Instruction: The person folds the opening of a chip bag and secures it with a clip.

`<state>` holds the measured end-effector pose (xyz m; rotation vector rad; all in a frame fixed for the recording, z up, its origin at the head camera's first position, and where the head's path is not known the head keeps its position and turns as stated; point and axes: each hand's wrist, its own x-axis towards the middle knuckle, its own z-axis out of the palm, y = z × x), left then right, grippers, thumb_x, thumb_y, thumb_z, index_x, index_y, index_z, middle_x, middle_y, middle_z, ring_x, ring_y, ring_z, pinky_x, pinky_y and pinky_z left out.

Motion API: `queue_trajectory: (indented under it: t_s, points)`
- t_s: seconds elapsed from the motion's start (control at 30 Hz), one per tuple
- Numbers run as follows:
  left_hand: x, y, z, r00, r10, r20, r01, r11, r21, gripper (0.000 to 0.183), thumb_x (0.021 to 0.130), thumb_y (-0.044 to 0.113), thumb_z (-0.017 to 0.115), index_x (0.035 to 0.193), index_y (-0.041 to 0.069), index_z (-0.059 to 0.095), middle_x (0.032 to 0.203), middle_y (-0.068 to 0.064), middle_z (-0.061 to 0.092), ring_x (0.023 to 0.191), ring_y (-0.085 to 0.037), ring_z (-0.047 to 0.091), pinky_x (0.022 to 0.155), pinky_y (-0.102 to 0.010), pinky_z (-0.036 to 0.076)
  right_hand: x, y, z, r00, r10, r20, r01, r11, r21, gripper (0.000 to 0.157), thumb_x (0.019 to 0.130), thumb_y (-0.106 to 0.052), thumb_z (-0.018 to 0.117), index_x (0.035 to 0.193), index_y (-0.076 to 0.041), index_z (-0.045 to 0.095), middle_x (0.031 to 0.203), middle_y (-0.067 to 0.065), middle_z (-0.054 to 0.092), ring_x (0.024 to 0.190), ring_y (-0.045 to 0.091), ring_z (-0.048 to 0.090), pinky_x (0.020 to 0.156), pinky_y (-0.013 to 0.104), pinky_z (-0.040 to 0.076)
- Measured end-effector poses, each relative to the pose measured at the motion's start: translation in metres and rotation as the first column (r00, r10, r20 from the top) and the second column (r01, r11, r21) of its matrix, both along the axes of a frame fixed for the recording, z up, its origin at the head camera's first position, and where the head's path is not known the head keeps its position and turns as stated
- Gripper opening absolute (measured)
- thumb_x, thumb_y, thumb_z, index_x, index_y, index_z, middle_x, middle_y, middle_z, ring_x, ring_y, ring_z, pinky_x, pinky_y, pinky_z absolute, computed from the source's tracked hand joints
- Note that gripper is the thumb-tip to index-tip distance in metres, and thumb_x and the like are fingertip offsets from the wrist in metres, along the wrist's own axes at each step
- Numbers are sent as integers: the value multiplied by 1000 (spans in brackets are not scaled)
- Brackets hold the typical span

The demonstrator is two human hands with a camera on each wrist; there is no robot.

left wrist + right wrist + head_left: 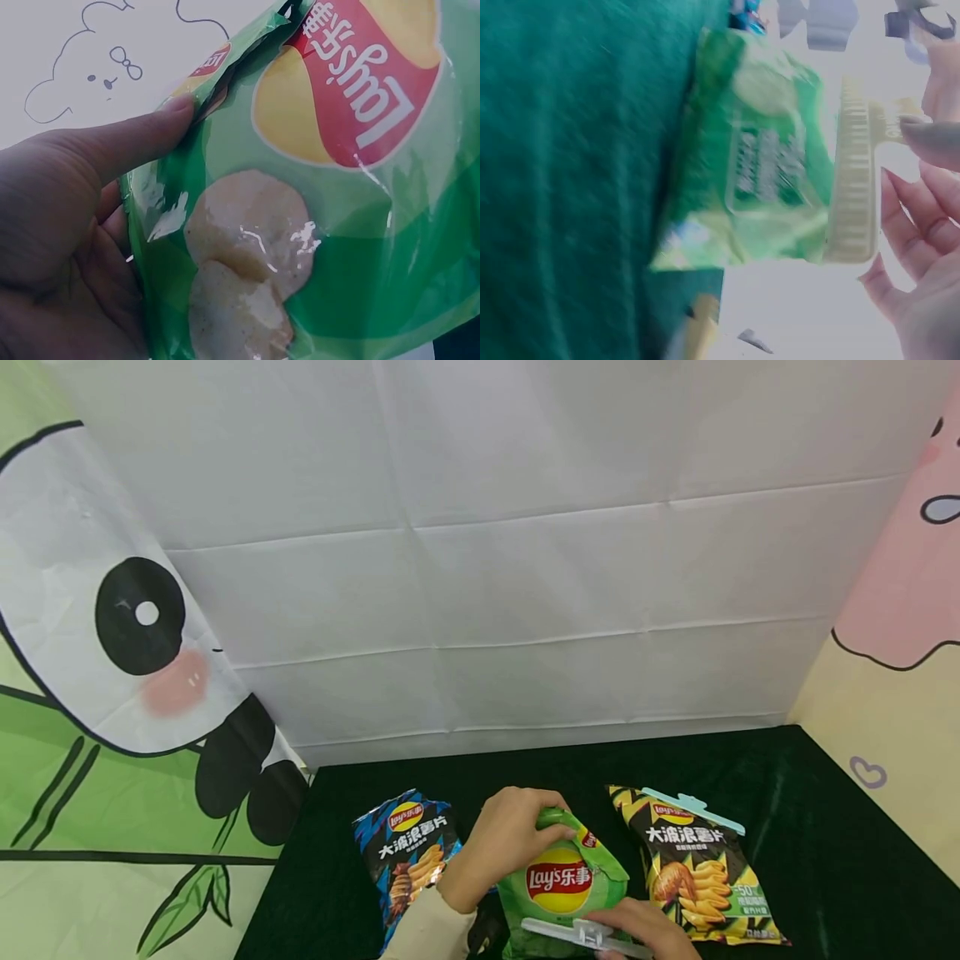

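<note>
In the head view my left hand (501, 843) grips the folded top of a green Lay's chip bag (561, 883). The left wrist view has the thumb pressed on the bag's folded edge, with the other fingers partly hidden behind. A pale bag clip (553, 932) lies across in front of the green bag's lower part, held by my right hand (647, 927). Seen from the right wrist, the clip (853, 180) is ribbed along its length, and the thumb and fingers pinch its tab. Whether the clip touches the bag cannot be told.
To the left lies a blue chip bag (408, 852), partly covered by the left forearm. On the right is a black-and-yellow chip bag (701, 877) with a light blue clip (693, 808) across its top. Dark green cloth (817, 860) covers the table; a white sheet (525, 568) hangs behind.
</note>
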<state>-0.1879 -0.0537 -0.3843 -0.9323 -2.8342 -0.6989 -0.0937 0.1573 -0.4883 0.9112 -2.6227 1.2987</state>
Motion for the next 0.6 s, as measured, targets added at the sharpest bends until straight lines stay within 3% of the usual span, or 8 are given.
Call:
queue_trajectory:
  t_s: [0.07,0.13,0.23,0.4,0.6]
  points:
    - [0,-1,0,1000,6,8,-6,1000,2,18,84,43,67,95,29,71,81,13,70,60,6,47,54,-12,38,8,1,14,988,-140,71,139,990,22,27,89,-36,64,115,-31,62,93,-16,60,79,-6,50,63,19,42]
    - [0,-2,0,1000,11,18,-11,1000,5,18,84,44,67,94,29,71,80,13,70,59,6,46,54,-13,38,12,2,23,968,-228,102,226,974,36,26,87,-38,66,112,-31,63,90,-19,58,75,-6,48,62,19,41]
    - [-1,-3,0,999,12,31,-13,1000,4,18,84,44,68,94,29,71,79,13,69,60,5,46,54,-13,38,13,3,29,941,-332,66,334,943,-11,27,84,-31,71,110,-30,64,88,-20,58,73,-4,49,62,20,41]
    - [-1,-2,1,999,0,49,0,1000,6,17,85,43,67,94,30,70,76,14,67,56,4,44,52,-14,37,11,5,31,895,-443,-60,427,887,-176,39,78,-11,76,113,-24,65,89,-17,60,73,-1,52,63,21,45]
    - [0,0,-3,999,15,40,-15,1000,8,13,86,39,67,94,29,71,78,13,69,57,3,44,52,-13,38,7,4,36,849,-525,-51,507,840,-195,39,80,-8,74,114,-24,64,94,-14,61,75,0,53,64,20,45]
